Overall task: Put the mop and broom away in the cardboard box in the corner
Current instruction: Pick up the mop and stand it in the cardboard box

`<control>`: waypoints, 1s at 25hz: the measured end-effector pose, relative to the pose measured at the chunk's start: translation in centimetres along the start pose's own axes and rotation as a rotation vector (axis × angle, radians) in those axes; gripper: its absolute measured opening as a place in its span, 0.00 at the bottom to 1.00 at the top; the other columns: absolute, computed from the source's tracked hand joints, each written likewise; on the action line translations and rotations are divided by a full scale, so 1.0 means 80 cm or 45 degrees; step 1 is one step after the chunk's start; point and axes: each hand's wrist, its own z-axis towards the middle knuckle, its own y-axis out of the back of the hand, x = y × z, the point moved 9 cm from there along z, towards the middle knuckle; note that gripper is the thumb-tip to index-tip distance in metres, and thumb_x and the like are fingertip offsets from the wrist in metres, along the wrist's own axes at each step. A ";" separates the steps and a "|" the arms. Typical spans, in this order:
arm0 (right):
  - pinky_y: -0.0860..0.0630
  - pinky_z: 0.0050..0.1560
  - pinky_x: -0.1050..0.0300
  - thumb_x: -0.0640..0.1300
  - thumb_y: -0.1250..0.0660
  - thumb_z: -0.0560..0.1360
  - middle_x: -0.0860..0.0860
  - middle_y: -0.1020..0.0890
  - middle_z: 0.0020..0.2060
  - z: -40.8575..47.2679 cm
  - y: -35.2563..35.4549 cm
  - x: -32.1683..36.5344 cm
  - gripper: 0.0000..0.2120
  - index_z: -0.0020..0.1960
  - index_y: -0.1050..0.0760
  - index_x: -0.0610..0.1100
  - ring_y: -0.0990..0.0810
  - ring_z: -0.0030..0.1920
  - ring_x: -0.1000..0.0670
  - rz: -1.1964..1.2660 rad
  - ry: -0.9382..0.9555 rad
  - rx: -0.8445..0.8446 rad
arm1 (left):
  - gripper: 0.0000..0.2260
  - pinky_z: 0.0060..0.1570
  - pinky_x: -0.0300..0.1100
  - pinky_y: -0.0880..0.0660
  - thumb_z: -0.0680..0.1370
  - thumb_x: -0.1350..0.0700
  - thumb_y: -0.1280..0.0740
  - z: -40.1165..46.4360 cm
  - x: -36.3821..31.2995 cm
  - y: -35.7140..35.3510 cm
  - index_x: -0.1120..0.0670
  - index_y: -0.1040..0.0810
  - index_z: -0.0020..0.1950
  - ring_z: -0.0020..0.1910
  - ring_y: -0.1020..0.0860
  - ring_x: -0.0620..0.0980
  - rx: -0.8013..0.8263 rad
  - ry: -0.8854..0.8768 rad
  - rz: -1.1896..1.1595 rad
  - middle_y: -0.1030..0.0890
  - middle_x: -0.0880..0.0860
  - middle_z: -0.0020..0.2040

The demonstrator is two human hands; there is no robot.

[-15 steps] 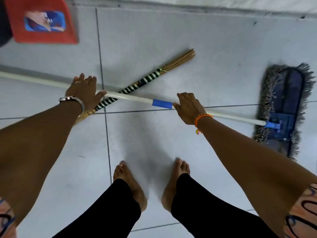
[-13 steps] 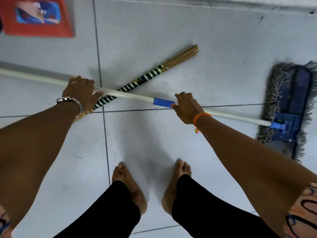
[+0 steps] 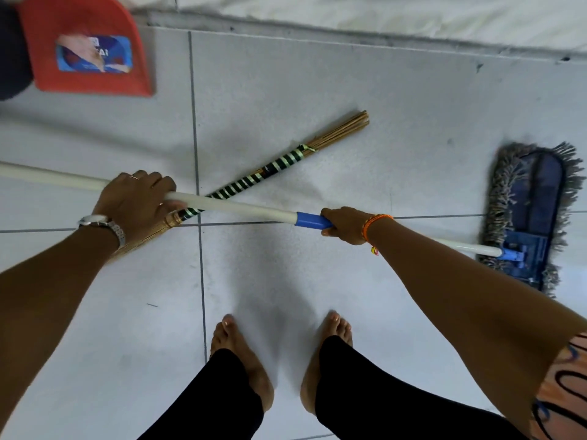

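Gripping the mop handle (image 3: 241, 207) with both hands. Left hand (image 3: 136, 204) is wrapped over the white pole, fingers curled around it, thumb underneath on the near side; grip is closed on the pole. Right hand (image 3: 344, 225) is fisted around the same pole just right of the blue sleeve (image 3: 311, 221), grip closed tight, knuckles facing up.

Pole runs on past the left grip and out of frame at the left edge. Right of the right grip it continues down to the mop head (image 3: 530, 217), a dark blue flat pad with grey fringe, lying on the tile floor (image 3: 413, 122). Cannot tell whether the pole itself is off the floor.

Broom (image 3: 273, 168) is a bundle of thin sticks with a black-and-white striped wrap. It crosses under the mop pole just right of the left grip. Bound stick end points up and away, beyond both grips; its other end fans out beneath the left wrist and is mostly hidden by the forearm. Neither hand holds it, though the left thumb sits very near the striped wrap.

Red dustpan (image 3: 85, 49) with a blue label lies on the floor well beyond the left grip, top left. Bare feet (image 3: 241, 360) are planted on the tiles on the near side, between the two grips. Silver watch (image 3: 104, 225) on left wrist, orange thread band (image 3: 370, 227) on right.
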 end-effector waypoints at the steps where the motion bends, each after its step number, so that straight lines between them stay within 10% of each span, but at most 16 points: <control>1: 0.29 0.43 0.50 0.50 0.40 0.79 0.47 0.26 0.39 -0.025 0.009 0.006 0.09 0.55 0.33 0.46 0.26 0.40 0.46 0.012 0.013 -0.004 | 0.23 0.42 0.53 0.30 0.79 0.38 0.49 -0.019 -0.008 0.036 0.54 0.25 0.49 0.41 0.23 0.61 -0.046 0.002 0.041 0.20 0.56 0.42; 5: 0.31 0.39 0.52 0.50 0.41 0.80 0.50 0.29 0.36 -0.138 0.065 0.041 0.05 0.49 0.36 0.51 0.28 0.35 0.48 0.074 0.054 -0.071 | 0.22 0.63 0.59 0.37 0.80 0.41 0.49 -0.087 -0.028 0.223 0.54 0.22 0.48 0.56 0.23 0.63 -0.389 0.244 0.142 0.17 0.55 0.48; 8: 0.32 0.39 0.52 0.50 0.42 0.80 0.49 0.30 0.37 -0.247 0.144 0.089 0.05 0.48 0.37 0.50 0.29 0.35 0.47 0.121 0.117 -0.199 | 0.25 0.72 0.63 0.62 0.78 0.42 0.44 -0.132 -0.023 0.408 0.50 0.35 0.73 0.79 0.45 0.61 -0.711 0.436 -0.012 0.39 0.50 0.79; 10: 0.32 0.39 0.51 0.48 0.40 0.80 0.49 0.29 0.37 -0.321 0.205 0.127 0.06 0.49 0.36 0.48 0.30 0.35 0.47 0.173 0.159 -0.324 | 0.36 0.73 0.65 0.59 0.77 0.37 0.47 -0.142 0.016 0.505 0.51 0.52 0.80 0.79 0.49 0.66 -0.843 0.794 -0.132 0.53 0.52 0.81; 13: 0.32 0.38 0.47 0.44 0.39 0.79 0.49 0.28 0.36 -0.438 0.293 0.191 0.05 0.49 0.35 0.44 0.31 0.33 0.49 0.286 0.246 -0.517 | 0.47 0.76 0.62 0.50 0.75 0.28 0.53 -0.188 0.034 0.653 0.65 0.50 0.78 0.79 0.49 0.66 -1.133 1.344 -0.569 0.48 0.67 0.79; 16: 0.34 0.37 0.53 0.42 0.38 0.78 0.51 0.28 0.36 -0.553 0.361 0.243 0.06 0.52 0.34 0.43 0.30 0.33 0.52 0.383 0.303 -0.656 | 0.34 0.76 0.43 0.41 0.81 0.42 0.44 -0.234 -0.038 0.852 0.69 0.40 0.73 0.75 0.34 0.59 -1.696 1.047 -1.130 0.32 0.63 0.72; 18: 0.34 0.35 0.54 0.44 0.37 0.78 0.49 0.27 0.37 -0.617 0.388 0.280 0.08 0.52 0.35 0.43 0.30 0.34 0.49 0.454 0.351 -0.715 | 0.19 0.55 0.41 0.22 0.81 0.53 0.40 -0.266 -0.084 0.964 0.64 0.32 0.65 0.48 0.17 0.46 -1.837 0.700 -1.512 0.18 0.51 0.50; 21: 0.34 0.40 0.54 0.42 0.37 0.78 0.47 0.29 0.38 -0.663 0.404 0.324 0.07 0.52 0.34 0.42 0.33 0.36 0.48 0.638 0.405 -0.730 | 0.08 0.22 0.51 0.26 0.80 0.53 0.40 -0.297 -0.119 1.059 0.56 0.33 0.54 0.21 0.28 0.49 -1.798 0.350 -1.771 0.26 0.46 0.31; 25: 0.35 0.36 0.62 0.42 0.39 0.79 0.50 0.29 0.37 -0.701 0.407 0.415 0.05 0.53 0.35 0.44 0.34 0.35 0.52 0.698 0.529 -0.723 | 0.07 0.19 0.55 0.30 0.80 0.48 0.39 -0.367 -0.125 1.125 0.49 0.35 0.47 0.21 0.33 0.53 -1.736 0.192 -1.632 0.31 0.47 0.28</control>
